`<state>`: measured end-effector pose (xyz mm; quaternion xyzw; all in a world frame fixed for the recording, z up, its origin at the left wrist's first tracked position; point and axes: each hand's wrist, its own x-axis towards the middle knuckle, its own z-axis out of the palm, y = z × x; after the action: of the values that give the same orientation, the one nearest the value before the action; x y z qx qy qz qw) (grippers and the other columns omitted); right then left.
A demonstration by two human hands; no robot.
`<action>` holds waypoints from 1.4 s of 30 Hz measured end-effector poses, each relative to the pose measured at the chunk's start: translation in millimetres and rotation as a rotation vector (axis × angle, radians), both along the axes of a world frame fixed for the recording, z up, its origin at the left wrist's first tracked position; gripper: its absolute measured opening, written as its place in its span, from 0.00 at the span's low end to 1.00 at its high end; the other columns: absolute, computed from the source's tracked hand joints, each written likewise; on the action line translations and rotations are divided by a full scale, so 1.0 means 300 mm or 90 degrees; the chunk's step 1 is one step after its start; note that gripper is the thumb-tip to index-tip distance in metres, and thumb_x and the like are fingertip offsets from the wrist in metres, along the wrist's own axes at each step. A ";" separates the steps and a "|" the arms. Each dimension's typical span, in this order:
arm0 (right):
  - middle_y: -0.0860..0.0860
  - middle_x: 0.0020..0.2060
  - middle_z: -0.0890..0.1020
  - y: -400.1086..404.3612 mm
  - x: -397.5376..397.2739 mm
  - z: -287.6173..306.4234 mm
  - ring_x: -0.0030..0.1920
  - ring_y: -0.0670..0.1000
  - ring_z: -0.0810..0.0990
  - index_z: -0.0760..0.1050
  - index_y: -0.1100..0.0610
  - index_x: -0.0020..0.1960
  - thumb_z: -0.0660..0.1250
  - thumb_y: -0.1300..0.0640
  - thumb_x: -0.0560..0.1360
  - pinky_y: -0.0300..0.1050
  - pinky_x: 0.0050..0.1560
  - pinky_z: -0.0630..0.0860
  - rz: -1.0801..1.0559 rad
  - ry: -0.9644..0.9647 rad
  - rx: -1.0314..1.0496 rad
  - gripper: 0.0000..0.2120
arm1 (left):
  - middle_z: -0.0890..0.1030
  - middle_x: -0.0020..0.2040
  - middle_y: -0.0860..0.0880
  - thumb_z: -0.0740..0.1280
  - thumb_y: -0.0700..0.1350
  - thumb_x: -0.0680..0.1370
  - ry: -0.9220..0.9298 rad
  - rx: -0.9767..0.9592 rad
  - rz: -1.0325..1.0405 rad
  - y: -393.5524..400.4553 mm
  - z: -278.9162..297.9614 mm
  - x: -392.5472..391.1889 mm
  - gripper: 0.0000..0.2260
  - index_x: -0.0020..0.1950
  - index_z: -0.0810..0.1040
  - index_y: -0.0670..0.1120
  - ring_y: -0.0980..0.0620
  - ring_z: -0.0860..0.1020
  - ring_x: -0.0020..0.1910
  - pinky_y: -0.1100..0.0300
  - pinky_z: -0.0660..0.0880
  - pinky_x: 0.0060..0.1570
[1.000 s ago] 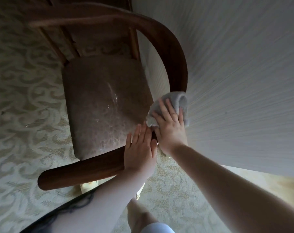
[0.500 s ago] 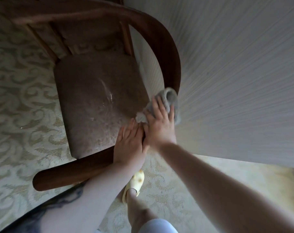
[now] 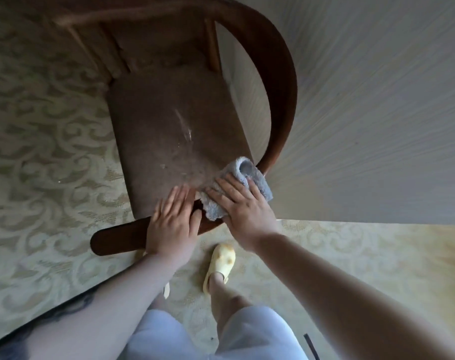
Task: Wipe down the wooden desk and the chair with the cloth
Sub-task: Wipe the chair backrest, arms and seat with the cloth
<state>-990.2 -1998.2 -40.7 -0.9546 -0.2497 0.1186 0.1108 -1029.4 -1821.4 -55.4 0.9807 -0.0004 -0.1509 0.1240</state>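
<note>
Both hands are down on the chair (image 3: 286,81) rail. Right hand (image 3: 243,203) lies flat, fingers spread, pressing the grey cloth (image 3: 244,178) onto the curved wooden rail near the seat's corner, right by the pale wall (image 3: 364,113). Left hand (image 3: 173,222) rests flat just beside it, fingers straight, holding nothing. Yellow slipper (image 3: 220,263) on the patterned carpet (image 3: 39,152) below.
</note>
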 end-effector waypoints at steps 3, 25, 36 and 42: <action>0.46 0.78 0.58 -0.025 -0.049 -0.003 0.78 0.46 0.47 0.58 0.46 0.78 0.54 0.53 0.78 0.52 0.77 0.42 -0.111 0.021 0.059 0.28 | 0.57 0.78 0.52 0.40 0.59 0.79 0.002 0.009 0.070 0.024 0.005 -0.042 0.30 0.78 0.59 0.49 0.52 0.52 0.78 0.52 0.47 0.75; 0.45 0.78 0.57 0.418 -0.279 0.007 0.78 0.48 0.51 0.57 0.46 0.78 0.57 0.53 0.80 0.49 0.77 0.41 -0.340 0.020 0.004 0.27 | 0.52 0.78 0.55 0.32 0.62 0.79 0.007 -0.125 -0.036 0.480 -0.007 -0.156 0.32 0.78 0.55 0.52 0.54 0.50 0.78 0.52 0.47 0.76; 0.45 0.78 0.55 0.571 -0.332 0.020 0.78 0.49 0.50 0.57 0.45 0.78 0.59 0.55 0.80 0.53 0.77 0.48 -0.439 0.038 0.013 0.28 | 0.46 0.78 0.57 0.32 0.59 0.75 0.054 -0.133 -0.201 0.594 0.002 -0.112 0.33 0.79 0.50 0.52 0.59 0.42 0.77 0.57 0.39 0.74; 0.46 0.78 0.54 0.716 -0.313 0.079 0.78 0.48 0.48 0.58 0.49 0.78 0.56 0.60 0.81 0.43 0.75 0.38 -0.470 0.080 0.070 0.26 | 0.44 0.79 0.58 0.37 0.60 0.80 0.156 -0.020 -0.302 0.626 0.050 -0.026 0.28 0.79 0.49 0.54 0.59 0.40 0.77 0.55 0.38 0.75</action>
<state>-1083.9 -1783.4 -17.0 -0.9639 0.1126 0.1151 0.2121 -1037.2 -1633.6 -40.5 0.9256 -0.2179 -0.2930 0.0992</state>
